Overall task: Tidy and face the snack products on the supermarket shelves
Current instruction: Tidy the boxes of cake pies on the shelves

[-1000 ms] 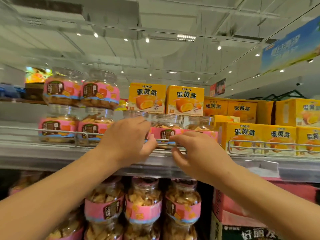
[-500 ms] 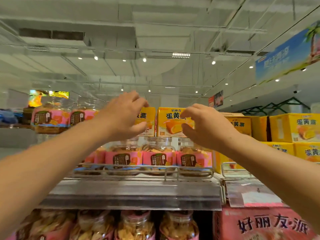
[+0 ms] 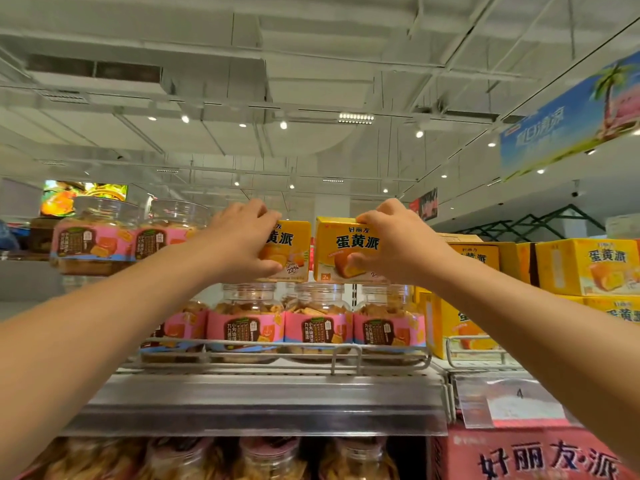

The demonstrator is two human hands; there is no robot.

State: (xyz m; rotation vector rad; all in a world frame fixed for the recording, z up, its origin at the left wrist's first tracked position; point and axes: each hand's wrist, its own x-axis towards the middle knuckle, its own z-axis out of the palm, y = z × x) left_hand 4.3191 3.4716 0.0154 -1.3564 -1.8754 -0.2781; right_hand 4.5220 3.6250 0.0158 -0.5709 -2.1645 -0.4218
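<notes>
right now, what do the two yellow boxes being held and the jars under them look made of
Yellow boxes: likely thin printed cardboard, slightly glossy, with sharp folded edges.
Jars: clear plastic by the look, perhaps glass; biscuits show through, and a pink label band wraps each.

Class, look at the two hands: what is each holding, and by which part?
Each grips a small yellow box standing on the jar lids: left hand holds the left box, right hand the right box, fingers over the top edge, thumb at the lower front.

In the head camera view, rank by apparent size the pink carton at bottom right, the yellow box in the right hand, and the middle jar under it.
Largest to smallest as they look:
1. Pink carton, though cropped and nearest the camera.
2. and 3. Yellow box and middle jar look alike; the right hand covers part of the box.
</notes>
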